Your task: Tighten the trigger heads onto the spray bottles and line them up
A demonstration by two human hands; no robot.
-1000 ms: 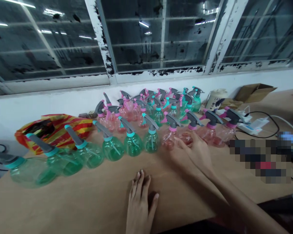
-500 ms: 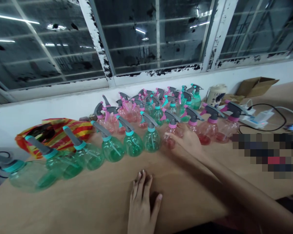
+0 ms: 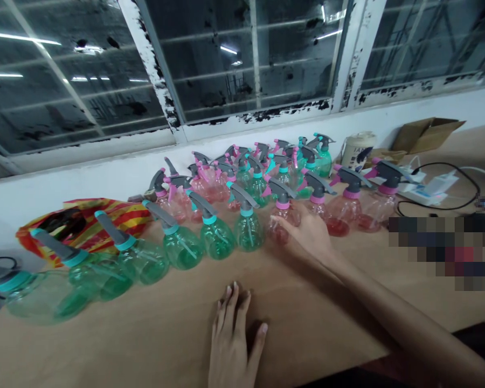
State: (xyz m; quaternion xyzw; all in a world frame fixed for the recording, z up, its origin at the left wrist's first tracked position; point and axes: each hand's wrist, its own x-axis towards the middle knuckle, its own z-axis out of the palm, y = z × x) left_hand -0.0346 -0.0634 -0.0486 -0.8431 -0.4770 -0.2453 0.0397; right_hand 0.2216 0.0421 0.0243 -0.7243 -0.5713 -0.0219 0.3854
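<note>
The right-hand fingers [image 3: 293, 223] lie open against a pink spray bottle [image 3: 282, 229], one of four pink beside six green spray bottles [image 3: 181, 249] in the front row on the desk [image 3: 315, 318]. The left-hand fingers [image 3: 230, 307] rest spread and empty on the desk. The bottles behind are too crowded to count.

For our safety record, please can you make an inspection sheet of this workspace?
Surface: wooden table; a blurred patch hides part of its right side.
Job's things: rows of green spray bottles and pink spray bottles.
Clutter: striped bag, cardboard box, white tub.
Grips: left hand flat on the table; right hand open, fingers at a pink bottle.
Cables: black cable by a power strip.
Surroundings: white wall, window with peeling paint.
</note>
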